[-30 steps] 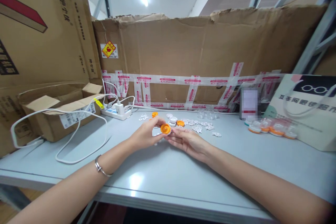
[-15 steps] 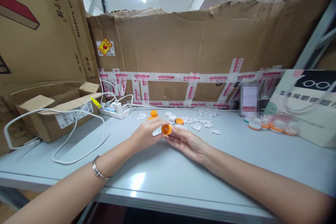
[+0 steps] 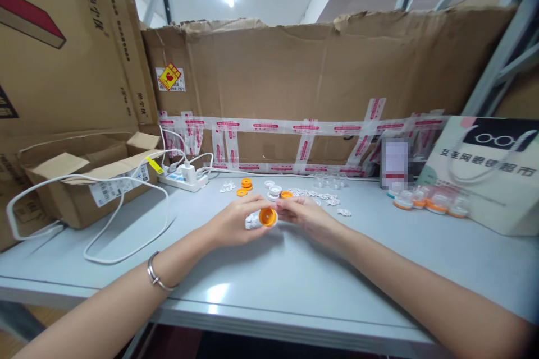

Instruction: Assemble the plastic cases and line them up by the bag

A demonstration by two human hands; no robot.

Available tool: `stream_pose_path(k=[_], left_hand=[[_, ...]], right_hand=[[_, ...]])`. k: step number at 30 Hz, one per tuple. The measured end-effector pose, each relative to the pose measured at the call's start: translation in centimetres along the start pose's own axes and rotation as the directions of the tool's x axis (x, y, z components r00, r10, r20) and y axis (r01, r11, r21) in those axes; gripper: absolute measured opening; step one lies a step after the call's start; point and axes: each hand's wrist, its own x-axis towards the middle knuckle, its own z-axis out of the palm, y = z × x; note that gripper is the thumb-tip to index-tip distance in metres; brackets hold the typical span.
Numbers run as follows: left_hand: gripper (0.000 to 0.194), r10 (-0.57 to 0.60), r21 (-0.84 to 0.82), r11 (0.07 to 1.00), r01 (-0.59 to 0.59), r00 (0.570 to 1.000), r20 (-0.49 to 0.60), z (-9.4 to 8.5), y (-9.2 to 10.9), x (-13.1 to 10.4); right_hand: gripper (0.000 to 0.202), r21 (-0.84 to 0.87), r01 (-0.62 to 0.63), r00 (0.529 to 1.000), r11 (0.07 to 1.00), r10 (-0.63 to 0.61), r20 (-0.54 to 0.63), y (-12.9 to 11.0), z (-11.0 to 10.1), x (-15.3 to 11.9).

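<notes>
Between thumb and fingers, my left hand (image 3: 236, 221) holds a small round orange cap (image 3: 268, 217), its hollow side facing me, just above the table. My right hand (image 3: 309, 216) is closed in a pinch at the cap's upper right edge; whether anything is in those fingertips is hidden. Small white pieces (image 3: 252, 221) show in the gap of my left hand. Beyond the hands lie a stack of orange rings (image 3: 246, 183), a single orange ring (image 3: 241, 192), white round parts (image 3: 275, 190), another orange part (image 3: 287, 194) and several flat white openwork pieces (image 3: 328, 197).
Clear domes with orange bases (image 3: 438, 202) stand at the right by a paper bag (image 3: 497, 179) and a blurred-out upright object (image 3: 394, 165). A power strip (image 3: 187, 179), looping white cable (image 3: 126, 258) and open carton (image 3: 63, 196) are left. Large cardboard (image 3: 273, 78) closes the back.
My right fingers have shifted from supporting the cap's right side and underside to a pinch at its upper right. The cap has dropped slightly in my left hand.
</notes>
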Motion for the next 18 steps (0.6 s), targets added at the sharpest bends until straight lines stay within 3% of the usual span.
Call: stream_pose_path(k=[2,5,9,11,12,14,16,18], left_hand=[[0.028,0.001,-0.038,0.999,0.002,0.997,0.08,0.0,0.5,-0.1],[0.026,-0.028,-0.045,0.998,0.038,0.979,0.203,0.2,0.8,-0.2],[0.022,-0.045,-0.048,0.997,0.063,0.949,0.313,0.4,0.8,-0.4],[0.023,-0.05,-0.049,0.996,0.07,0.944,0.327,0.4,0.8,-0.3],[0.023,-0.054,-0.049,0.996,0.075,0.943,0.33,0.4,0.8,-0.3],[0.024,-0.063,-0.048,0.995,0.084,0.939,0.339,0.3,0.9,-0.3],[0.024,-0.068,-0.043,0.995,0.088,0.938,0.34,0.1,1.0,-0.2],[0.025,-0.069,-0.035,0.996,0.086,0.939,0.337,0.0,1.1,-0.1]], right_hand=[[0.031,-0.262,0.069,0.984,0.963,-0.108,-0.141,-0.8,-2.2,0.7],[0.029,-0.418,0.034,0.915,0.908,-0.196,-0.352,-1.8,-7.7,1.5],[0.009,-0.608,-0.189,0.736,0.771,-0.298,-0.608,-2.2,-16.4,0.8],[0.005,-0.629,-0.319,0.65,0.709,-0.319,-0.689,-1.7,-19.5,0.0],[0.006,-0.627,-0.377,0.619,0.681,-0.319,-0.718,-1.3,-20.4,-0.3],[0.012,-0.639,-0.44,0.6,0.631,-0.322,-0.732,-0.7,-21.2,-0.3],[0.019,-0.667,-0.452,0.609,0.592,-0.341,-0.716,-0.2,-20.7,0.2],[0.026,-0.711,-0.415,0.646,0.567,-0.366,-0.669,-0.1,-19.6,1.3]])
